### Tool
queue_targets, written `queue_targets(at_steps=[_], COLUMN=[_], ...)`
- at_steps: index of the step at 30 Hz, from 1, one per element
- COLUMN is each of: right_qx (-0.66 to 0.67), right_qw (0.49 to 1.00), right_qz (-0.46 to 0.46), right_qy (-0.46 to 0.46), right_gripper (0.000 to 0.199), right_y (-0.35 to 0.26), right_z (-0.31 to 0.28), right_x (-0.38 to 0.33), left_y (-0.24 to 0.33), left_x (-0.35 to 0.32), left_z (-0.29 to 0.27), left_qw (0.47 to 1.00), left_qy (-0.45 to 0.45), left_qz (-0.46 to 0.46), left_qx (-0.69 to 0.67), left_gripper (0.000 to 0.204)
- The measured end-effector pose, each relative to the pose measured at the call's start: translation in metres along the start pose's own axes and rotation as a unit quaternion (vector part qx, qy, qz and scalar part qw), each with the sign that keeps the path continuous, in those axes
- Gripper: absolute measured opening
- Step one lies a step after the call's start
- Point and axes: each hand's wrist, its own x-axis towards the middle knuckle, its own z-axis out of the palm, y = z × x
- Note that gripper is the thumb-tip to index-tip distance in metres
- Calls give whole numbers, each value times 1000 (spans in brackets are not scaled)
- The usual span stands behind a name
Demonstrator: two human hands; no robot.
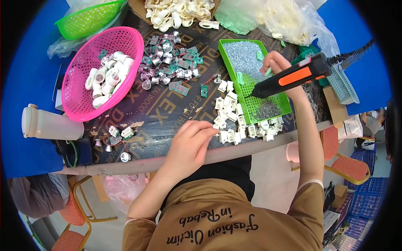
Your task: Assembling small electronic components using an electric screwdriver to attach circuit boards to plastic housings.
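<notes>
Left hand [190, 142] is at the worktop [165, 113] front edge: thumb and index nearly closed at the near-left edge of the white plastic housings [228, 106]. Can't tell if that grip has one pinched. Right hand [282, 69] is over the green tray [250, 84], fingers curled, a small green piece [268, 72] at the fingertips. Corded black-orange power screwdriver [293, 77] blocks part of that hand, so can't confirm whether the grip has the tool, the piece or both. Driver is tilted, tip down-left over the tray. Tray has silver screws [243, 54] at the far end, darker ones [268, 109] at the near end. Housings sit along its left and near sides. Circuit boards [171, 62] piled left of the tray, pink basket [75, 73] beyond them.
</notes>
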Motion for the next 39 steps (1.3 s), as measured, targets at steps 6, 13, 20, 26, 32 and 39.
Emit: queue_targets(at_steps=[6, 13, 20, 26, 32, 39], right_qx=[-247, -210, 362, 401, -306, -486], right_qw=[941, 952, 929, 909, 935, 862], right_qz=[-105, -124, 78, 90, 83, 125], right_qy=[-205, -184, 11, 69, 162, 78], right_gripper=[14, 15, 13, 8, 20, 33], right_y=[-2, 10, 22, 32, 42, 32], right_z=[12, 19, -18, -38, -31, -15], right_x=[21, 26, 18, 29, 49, 46], left_y=[-2, -1, 0, -2, -1, -4], left_x=[-4, -2, 0, -2, 2, -2], left_z=[0, 0, 2, 1, 1, 1], left_qw=[1000, 1000, 1000, 1000, 1000, 999], left_qy=[1, -3, 9, 21, 15, 6], left_qz=[-8, -11, -9, -9, -6, -13], left_qx=[-2, -5, -8, -7, -17, -32], left_gripper=[20, 21, 21, 21, 22, 27])
